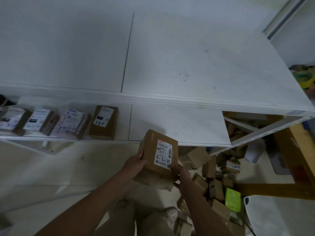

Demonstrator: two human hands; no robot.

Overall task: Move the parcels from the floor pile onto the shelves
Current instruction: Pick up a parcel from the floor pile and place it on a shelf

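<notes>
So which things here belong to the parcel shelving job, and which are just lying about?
Job: labelled box, held by left hand and right hand; floor pile; lower shelf; shelved parcels.
Lying about: wooden frame; white sheet; coloured clutter.

A brown cardboard box (150,149) with a white label handwritten "4-3-24" is held tilted above the floor, the left hand (134,163) gripping its left side and the right hand (183,176) its near corner. The pile (216,186) of small brown parcels, one bright green, lies on the floor to the right. Four labelled parcels (104,122) stand in a row on the left part of the white lower shelf (179,125).
</notes>
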